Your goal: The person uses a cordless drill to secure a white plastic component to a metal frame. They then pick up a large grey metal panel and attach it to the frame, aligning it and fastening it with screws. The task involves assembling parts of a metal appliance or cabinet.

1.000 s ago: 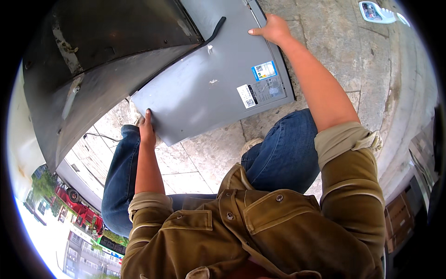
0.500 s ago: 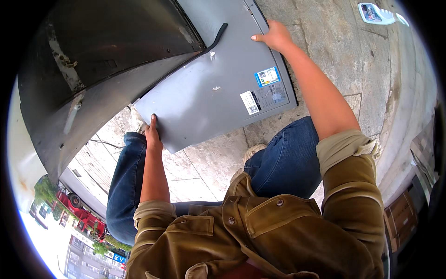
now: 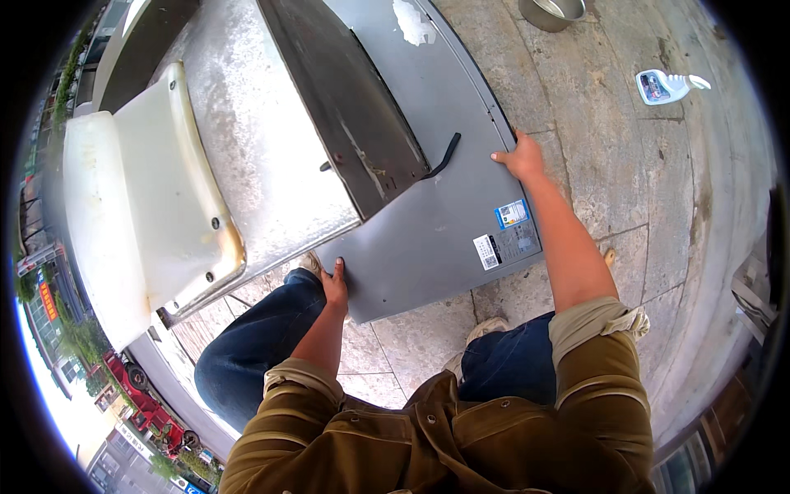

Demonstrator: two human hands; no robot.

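Note:
A large grey metal appliance casing (image 3: 411,263) lies tilted before me, with printed labels (image 3: 510,216) near its right corner. My left hand (image 3: 333,288) holds its near left edge, thumb on top and the other fingers mostly hidden. My right hand (image 3: 524,160) is closed round the right edge, thumb on the face and fingers out of sight beneath. A bent black strip (image 3: 447,156) sticks out over the grey face. Left of it rises a dark inner wall (image 3: 354,107) beside a stained silvery surface (image 3: 263,140) and a yellowed, whitish plate (image 3: 169,181).
A white spray bottle (image 3: 666,86) with a blue label lies on the stone paving (image 3: 609,165) at the right. A metal pot (image 3: 553,11) stands at the far edge. My knees are bent close to the casing. A red vehicle (image 3: 148,412) shows at the lower left.
The view has shifted, so the casing and both hands appear lower and further right. On the left, stained silvery and whitish surfaces show where a dark curved one was. Both hands keep their hold.

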